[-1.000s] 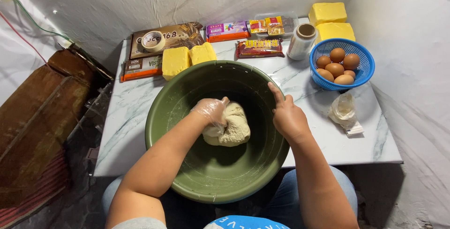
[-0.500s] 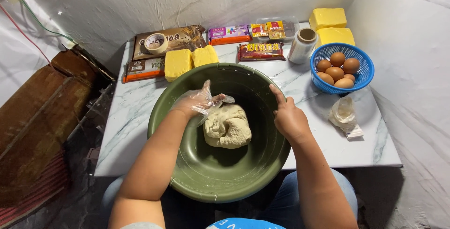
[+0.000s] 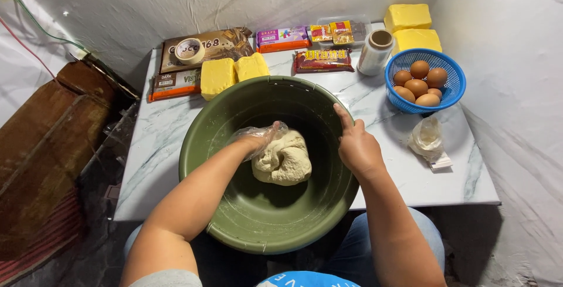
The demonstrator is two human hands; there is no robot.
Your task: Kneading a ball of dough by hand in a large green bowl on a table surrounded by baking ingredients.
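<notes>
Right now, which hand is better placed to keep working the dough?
Left. The left hand, in a clear plastic glove, is already on the pale dough lump inside the large green plastic bowl; the bare right hand rests on the rim.

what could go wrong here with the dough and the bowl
The green bowl overhangs the front edge of the marble table; hard pressing on the dough might tip it toward the person's lap, though the right hand grips the rim. The thin plastic glove on the left hand looks loose and could tear or snag in the dough. The basket of eggs sits close by the right elbow's path and may get knocked.
</notes>
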